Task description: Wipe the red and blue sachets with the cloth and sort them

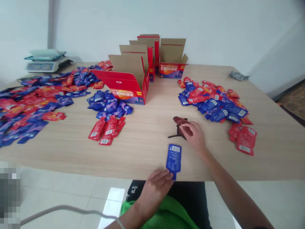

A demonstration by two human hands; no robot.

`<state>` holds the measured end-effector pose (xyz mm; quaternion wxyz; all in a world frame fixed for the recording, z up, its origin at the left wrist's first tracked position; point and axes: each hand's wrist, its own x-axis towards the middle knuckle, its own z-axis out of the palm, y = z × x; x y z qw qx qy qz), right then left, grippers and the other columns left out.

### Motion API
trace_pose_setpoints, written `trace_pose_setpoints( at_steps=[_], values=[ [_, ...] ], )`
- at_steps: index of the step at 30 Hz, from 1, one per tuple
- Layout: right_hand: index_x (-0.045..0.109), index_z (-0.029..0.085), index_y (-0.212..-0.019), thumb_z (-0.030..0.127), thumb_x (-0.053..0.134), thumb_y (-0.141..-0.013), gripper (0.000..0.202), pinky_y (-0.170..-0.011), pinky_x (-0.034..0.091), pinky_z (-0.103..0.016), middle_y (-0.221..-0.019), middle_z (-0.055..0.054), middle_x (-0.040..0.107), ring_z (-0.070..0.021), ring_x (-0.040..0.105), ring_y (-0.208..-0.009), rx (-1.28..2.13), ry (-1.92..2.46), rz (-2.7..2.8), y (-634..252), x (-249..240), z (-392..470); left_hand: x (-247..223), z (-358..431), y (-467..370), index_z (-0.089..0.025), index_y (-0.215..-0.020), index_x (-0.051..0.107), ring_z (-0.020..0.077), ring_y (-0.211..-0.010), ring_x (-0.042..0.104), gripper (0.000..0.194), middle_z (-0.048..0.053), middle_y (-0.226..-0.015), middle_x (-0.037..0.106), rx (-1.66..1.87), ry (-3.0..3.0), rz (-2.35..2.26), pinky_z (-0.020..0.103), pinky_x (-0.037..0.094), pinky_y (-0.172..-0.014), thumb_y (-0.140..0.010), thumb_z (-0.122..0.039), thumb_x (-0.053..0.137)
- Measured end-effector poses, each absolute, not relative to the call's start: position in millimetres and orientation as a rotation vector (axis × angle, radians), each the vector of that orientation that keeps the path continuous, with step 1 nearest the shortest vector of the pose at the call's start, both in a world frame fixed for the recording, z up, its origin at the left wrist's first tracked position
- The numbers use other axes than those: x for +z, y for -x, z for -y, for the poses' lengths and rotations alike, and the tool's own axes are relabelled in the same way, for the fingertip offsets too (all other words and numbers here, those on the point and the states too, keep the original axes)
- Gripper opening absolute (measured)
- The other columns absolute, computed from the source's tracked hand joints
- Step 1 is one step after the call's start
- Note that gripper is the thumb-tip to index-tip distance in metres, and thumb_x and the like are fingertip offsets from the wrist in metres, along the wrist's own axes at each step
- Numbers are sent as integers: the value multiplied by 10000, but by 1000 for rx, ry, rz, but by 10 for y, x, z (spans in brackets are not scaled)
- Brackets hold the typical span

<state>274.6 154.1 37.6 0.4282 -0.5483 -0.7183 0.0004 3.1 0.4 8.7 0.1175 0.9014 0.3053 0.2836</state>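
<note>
A blue pouch (173, 157) with a white barcode label lies flat near the table's front edge, its narrow neck towards me. My left hand (156, 187) has its fingers at that neck, closed on it at the edge; the thumb is partly hidden. Just beyond the pouch is a pair of dark sunglasses (180, 121) with reddish-brown lenses, one thin arm reaching left. My right hand (194, 135) pinches the sunglasses between thumb and fingers, covering part of the frame.
Red pouches (108, 130) and blue pouches (111, 105) lie left of centre. A mixed pile (214, 101) sits right, a larger one (40, 98) far left. Several open cartons (127, 95) stand behind. A scale (45, 65) is back left, a grey cloth (239, 75) back right.
</note>
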Motion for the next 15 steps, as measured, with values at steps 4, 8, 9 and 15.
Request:
trace_pose_setpoints(
  at_steps=[4, 8, 9, 15],
  values=[
    [723, 226, -1050, 533, 696, -939, 327, -883, 536, -397, -1038, -72, 742, -255, 695, -951, 128, 1512, 1329, -2785, 534, -1205, 98, 44, -80, -217, -1362, 653, 226, -1314, 632, 314, 53, -1302, 746, 769, -2739, -944, 414, 420, -1185, -1054, -264, 613],
    [739, 243, -1018, 656, 742, -830, 453, -895, 538, -405, -1013, -56, 759, -278, 711, -947, 284, 1700, 1113, -2901, 485, -761, 30, 39, -189, -263, -1447, 598, 271, -1402, 549, 507, 64, -1532, 589, 700, -2834, -1042, 397, 452, -1131, -989, -456, 698],
    [742, 247, -1015, 687, 751, -795, 491, -902, 537, -417, -1008, -55, 762, -293, 712, -959, 320, 1758, 1067, -2945, 446, -672, 14, 26, -215, -254, -1487, 563, 300, -1429, 518, 626, 85, -1604, 504, 621, -2871, -1080, 410, 461, -1119, -948, -527, 727],
    [743, 288, -991, 791, 741, -657, 603, -936, 534, -535, -1024, -67, 776, -401, 705, -1052, 505, 1976, 893, -3143, 247, -371, -75, -57, -244, -251, -1477, 588, 278, -1462, 470, 505, 64, -1677, 393, 611, -3092, -1174, 381, 456, -1096, -1017, -455, 635]
  ],
)
